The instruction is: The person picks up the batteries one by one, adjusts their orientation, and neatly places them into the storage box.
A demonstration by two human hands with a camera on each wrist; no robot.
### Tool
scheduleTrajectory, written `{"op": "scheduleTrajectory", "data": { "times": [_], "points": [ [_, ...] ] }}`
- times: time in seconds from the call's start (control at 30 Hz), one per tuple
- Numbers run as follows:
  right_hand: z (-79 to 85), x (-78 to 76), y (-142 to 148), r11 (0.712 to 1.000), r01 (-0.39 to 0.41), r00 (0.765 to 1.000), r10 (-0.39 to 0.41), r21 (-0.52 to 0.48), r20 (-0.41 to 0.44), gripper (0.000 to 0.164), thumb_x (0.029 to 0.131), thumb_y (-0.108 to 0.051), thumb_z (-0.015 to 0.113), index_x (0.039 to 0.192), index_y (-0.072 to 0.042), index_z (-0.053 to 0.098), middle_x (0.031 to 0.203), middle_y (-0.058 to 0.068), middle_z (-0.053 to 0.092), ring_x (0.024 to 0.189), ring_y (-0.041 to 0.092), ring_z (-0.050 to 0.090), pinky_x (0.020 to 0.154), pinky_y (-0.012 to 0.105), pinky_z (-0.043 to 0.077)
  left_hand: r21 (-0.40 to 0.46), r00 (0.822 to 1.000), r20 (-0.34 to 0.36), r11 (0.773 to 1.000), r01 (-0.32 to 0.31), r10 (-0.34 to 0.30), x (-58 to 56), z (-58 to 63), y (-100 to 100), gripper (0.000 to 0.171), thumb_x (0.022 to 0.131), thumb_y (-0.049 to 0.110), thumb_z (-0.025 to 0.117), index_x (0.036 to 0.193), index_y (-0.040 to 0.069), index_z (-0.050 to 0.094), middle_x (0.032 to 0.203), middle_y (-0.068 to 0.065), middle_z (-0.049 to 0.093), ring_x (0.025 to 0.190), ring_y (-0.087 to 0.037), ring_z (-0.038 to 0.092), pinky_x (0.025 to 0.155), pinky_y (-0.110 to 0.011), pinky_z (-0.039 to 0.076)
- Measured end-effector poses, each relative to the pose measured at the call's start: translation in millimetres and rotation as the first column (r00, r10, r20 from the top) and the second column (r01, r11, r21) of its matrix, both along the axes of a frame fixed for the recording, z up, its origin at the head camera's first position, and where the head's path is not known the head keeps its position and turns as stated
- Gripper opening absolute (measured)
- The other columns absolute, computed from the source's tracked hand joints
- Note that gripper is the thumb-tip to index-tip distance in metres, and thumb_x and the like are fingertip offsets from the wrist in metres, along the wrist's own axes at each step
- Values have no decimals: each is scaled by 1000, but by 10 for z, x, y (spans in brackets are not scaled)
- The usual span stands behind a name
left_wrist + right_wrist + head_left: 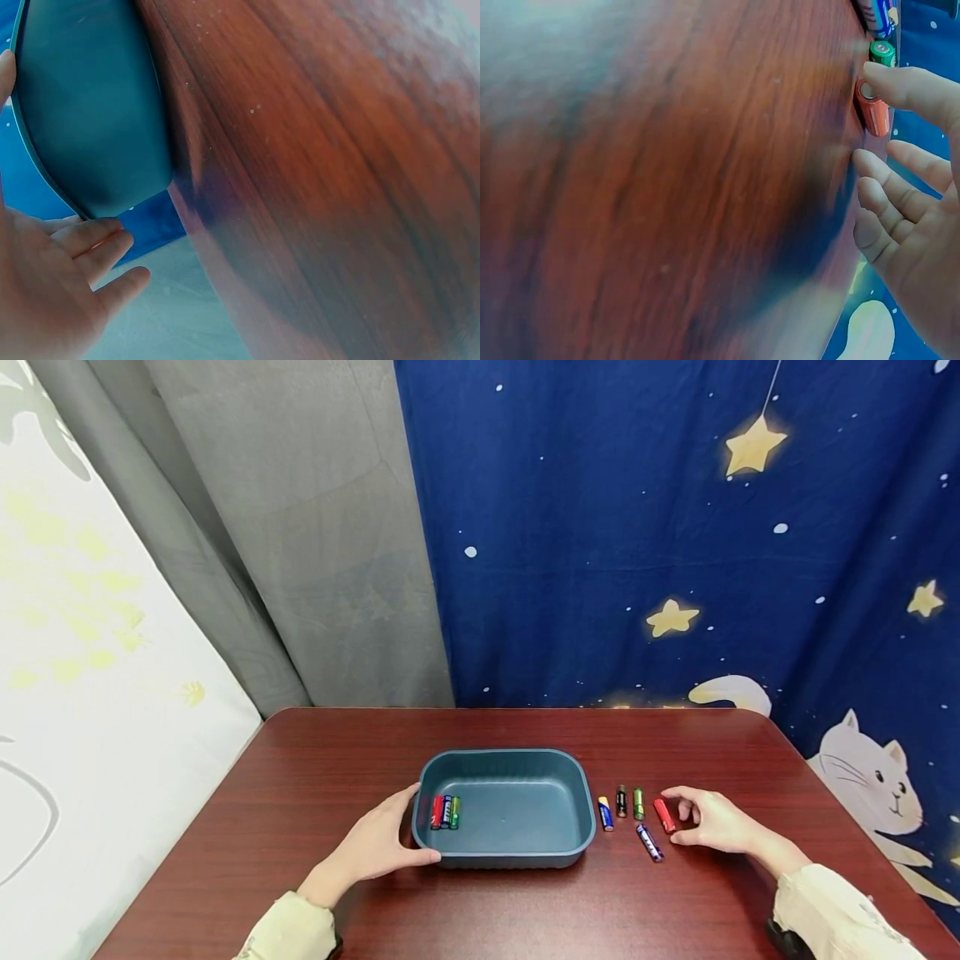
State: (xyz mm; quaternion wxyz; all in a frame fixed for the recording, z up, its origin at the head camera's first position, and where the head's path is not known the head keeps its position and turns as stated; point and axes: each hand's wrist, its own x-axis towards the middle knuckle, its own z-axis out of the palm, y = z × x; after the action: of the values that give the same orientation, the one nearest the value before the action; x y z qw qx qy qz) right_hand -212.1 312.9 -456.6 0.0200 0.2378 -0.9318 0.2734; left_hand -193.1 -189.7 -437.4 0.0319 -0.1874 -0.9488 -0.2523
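My left hand (380, 837) rests against the left end of a blue-green plastic bin (510, 860), thumb at its near corner and fingers along its left side. Inside the bin, at the left, lie a red battery (437, 812), a dark blue one (446, 812) and a green one (455, 812), side by side. My right hand (716, 821) is spread beside another red battery (664, 816) on the table, thumb near one end and index finger near the other. In the right wrist view, that red battery (873, 111) sits between thumb and fingers with gaps around it.
Right of the bin lie a blue-and-yellow battery (606, 814), a black one (621, 801), a green one (638, 804) and a blue-and-white one (649, 843). Everything stands on a reddish-brown wooden table (360, 735). Behind its far edge hang a grey curtain (337, 568) and a blue star-patterned curtain (562, 568).
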Motion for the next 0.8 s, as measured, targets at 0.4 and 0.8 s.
{"op": "scheduleTrajectory", "data": {
  "times": [0.4, 0.8],
  "points": [
    [-60, -49, -31, 997, -51, 998, 50, -62, -25, 42, 63, -16, 80, 97, -3, 59, 68, -3, 46, 54, -1, 35, 48, 17, 32, -14, 1000, -5, 1000, 4, -5, -4, -5, 1, 105, 60, 71, 65, 139, 10, 35, 133, -5, 46, 119, -22, 45, 95, -44, 40],
    [-57, -22, -54, 996, -37, 998, 32, -83, -57, 40, 61, -19, 81, 91, -5, 59, 67, -4, 47, 54, -3, 36, 48, 16, 33, -4, 1000, -7, 1000, -1, 1, 0, -5, 3, 102, 59, 68, 68, 139, 13, 35, 133, -2, 46, 119, -20, 46, 94, -44, 41]
  ]
}}
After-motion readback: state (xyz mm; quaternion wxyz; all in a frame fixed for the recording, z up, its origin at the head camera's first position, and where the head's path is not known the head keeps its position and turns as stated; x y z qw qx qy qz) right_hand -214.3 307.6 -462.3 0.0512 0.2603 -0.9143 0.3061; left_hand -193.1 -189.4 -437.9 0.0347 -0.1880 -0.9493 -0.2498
